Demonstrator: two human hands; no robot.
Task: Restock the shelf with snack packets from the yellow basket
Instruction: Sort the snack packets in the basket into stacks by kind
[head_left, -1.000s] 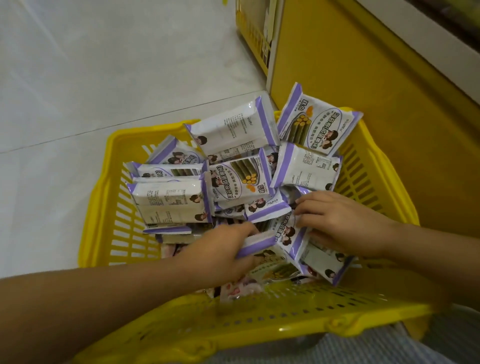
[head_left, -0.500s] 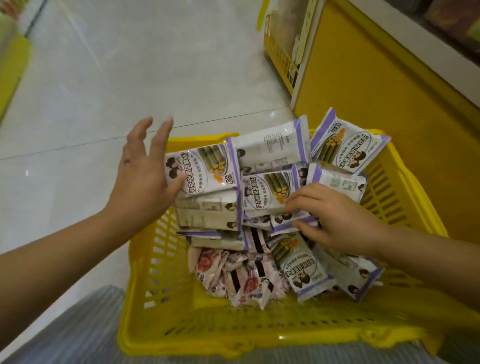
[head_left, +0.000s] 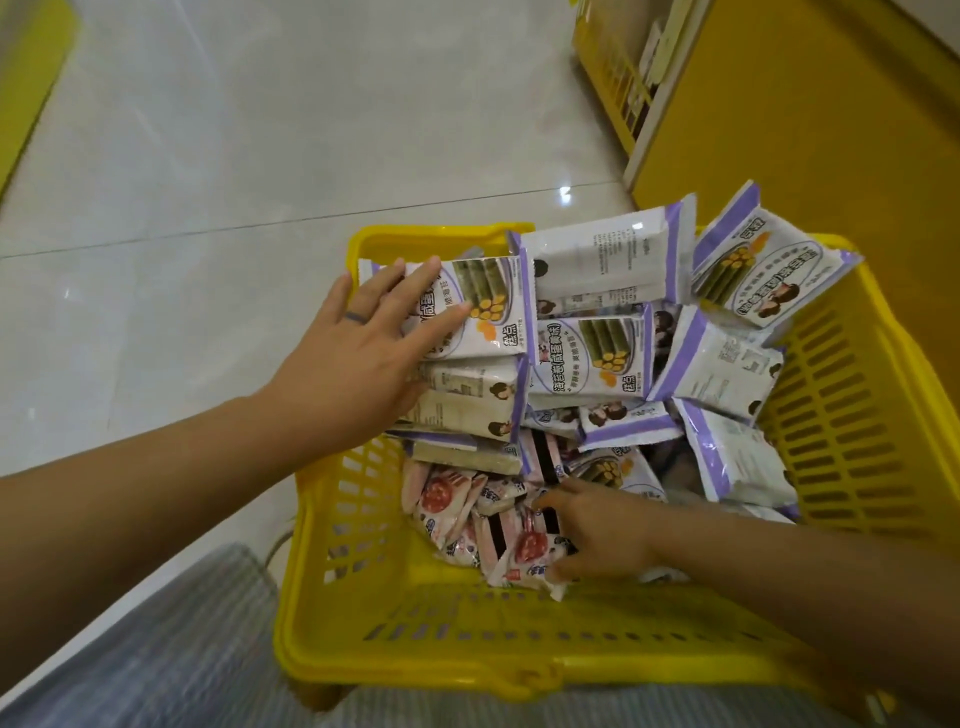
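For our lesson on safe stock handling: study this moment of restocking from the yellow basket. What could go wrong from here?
1. The left hand presses on a stack of purple seaweed-roll packets; if it lifts away, the stack may topple.
2. The right hand digs among small pink packets lying partly under the pile, so pulling them out may make it slump.
3. One purple packet overhangs the yellow basket's far rim and might slide onto the floor.

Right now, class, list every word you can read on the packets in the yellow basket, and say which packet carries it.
"海苔卷(咸蛋黄味)": centre purple-edged packet.
"盐点": that packet and the left packet, under the left hand.
Pink packets and white back panels: print too blurred to read.
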